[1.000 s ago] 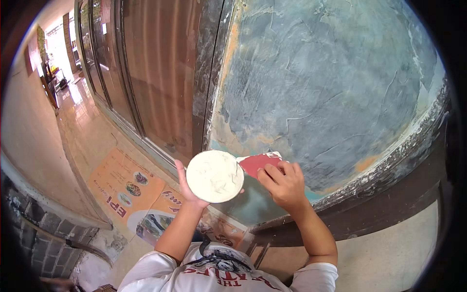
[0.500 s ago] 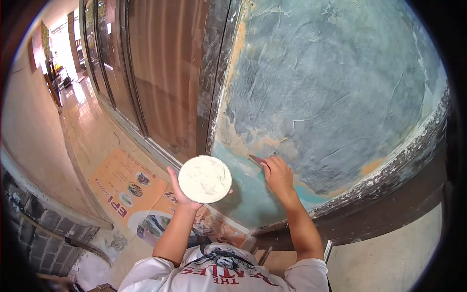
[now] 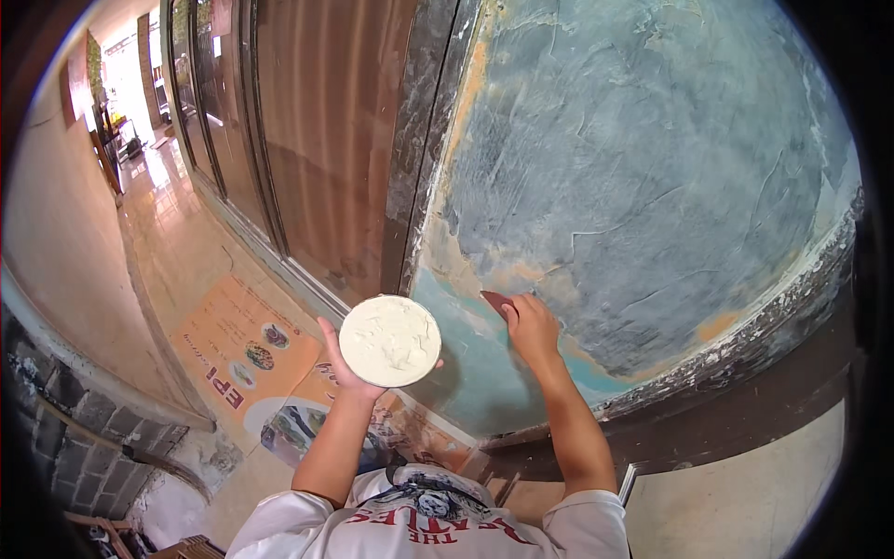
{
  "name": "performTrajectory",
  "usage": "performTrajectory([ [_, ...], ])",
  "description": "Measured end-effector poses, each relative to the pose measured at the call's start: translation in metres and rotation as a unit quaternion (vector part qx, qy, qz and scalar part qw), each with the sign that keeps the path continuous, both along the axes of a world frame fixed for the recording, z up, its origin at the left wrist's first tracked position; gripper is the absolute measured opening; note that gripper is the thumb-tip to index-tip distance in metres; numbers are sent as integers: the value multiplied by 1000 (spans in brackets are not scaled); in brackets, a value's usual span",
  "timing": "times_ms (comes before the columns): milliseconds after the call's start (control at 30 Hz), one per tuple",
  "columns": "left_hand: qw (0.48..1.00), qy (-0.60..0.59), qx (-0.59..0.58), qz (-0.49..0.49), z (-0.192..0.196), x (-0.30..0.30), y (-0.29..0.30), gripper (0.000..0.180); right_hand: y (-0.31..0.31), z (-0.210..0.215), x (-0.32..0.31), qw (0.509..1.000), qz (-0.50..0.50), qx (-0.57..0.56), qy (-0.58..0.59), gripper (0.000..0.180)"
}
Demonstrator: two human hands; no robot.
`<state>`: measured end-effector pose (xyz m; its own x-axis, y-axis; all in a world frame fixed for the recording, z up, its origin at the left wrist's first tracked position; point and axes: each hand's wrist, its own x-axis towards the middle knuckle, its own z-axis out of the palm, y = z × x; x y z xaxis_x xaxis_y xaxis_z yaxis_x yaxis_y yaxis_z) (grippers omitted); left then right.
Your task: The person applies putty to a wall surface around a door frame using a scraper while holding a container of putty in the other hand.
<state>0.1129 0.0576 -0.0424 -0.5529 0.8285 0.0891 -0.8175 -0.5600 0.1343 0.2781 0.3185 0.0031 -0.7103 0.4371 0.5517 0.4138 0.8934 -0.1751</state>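
A round tub of cream-white putty [image 3: 391, 341] rests on my left hand [image 3: 350, 376], which cups it from below with the thumb along its left side. The fingers under the tub are mostly hidden. My right hand [image 3: 534, 332] grips a flat reddish-brown scraper [image 3: 494, 300] between thumb and fingers. The scraper's tip is at the lower left part of a wall panel [image 3: 643, 168] with a rough grey-blue coat. Around it show a bare turquoise patch [image 3: 466, 382] and orange-tan patches. Whether the blade touches the wall, I cannot tell.
Left of the panel stands a dark-framed brown door [image 3: 326, 140]. An orange printed banner [image 3: 244, 349] lies on the floor below it. Grey blocks [image 3: 79, 419] are stacked at lower left. A dark, paint-flecked ledge [image 3: 745, 345] borders the panel below and right.
The scraper has turned so that more of its flat face shows. My right hand has moved only slightly. The tub has tilted a little in my left hand, and the view has shifted slightly.
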Motion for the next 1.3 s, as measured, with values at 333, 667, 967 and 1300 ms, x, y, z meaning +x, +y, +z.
performTrajectory([
  [333, 997, 31, 65, -39, 7, 4, -1, 109, -1, -9, -5, 1000, -9, 23, -16, 14],
  [667, 999, -2, 37, -19, 3, 0, -6, 108, -7, 0, -3, 999, -30, 13, -12, 13],
  [967, 999, 3, 41, -19, -3, -3, -4, 108, -6, 9, -7, 997, -56, 59, 0, 13],
  [1300, 999, 26, 24, -17, 6, 1, -7, 105, -12, -18, -12, 997, -43, 49, -45, 12],
])
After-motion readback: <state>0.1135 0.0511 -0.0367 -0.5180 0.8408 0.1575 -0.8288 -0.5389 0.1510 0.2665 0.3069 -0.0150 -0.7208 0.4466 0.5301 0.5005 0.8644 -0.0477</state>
